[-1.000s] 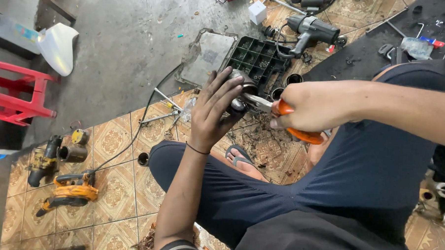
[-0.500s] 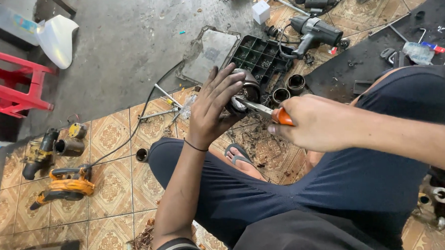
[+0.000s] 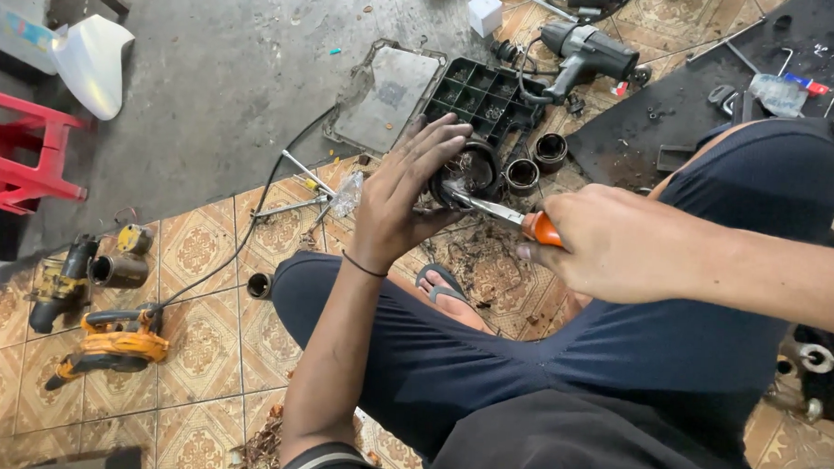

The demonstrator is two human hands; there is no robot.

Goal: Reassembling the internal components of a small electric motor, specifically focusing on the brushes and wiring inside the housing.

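The left hand (image 3: 395,201) wraps its fingers around a dark round motor part (image 3: 470,167) held above the tiled floor (image 3: 204,255), while the right hand (image 3: 611,241), fingers closed on orange-handled pliers (image 3: 501,212), works inside it, likely needing a steady pull.

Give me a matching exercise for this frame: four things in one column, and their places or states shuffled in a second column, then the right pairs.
Things:
1. pliers
2. round motor part
3. red stool
4. yellow power tool

Places or states:
A. lying on the patterned tiles at lower left
B. held in the right hand, tips at the part
C. standing on the grey concrete at the left edge
D. cupped in the left hand, above the floor

Pairs: 1-B, 2-D, 3-C, 4-A
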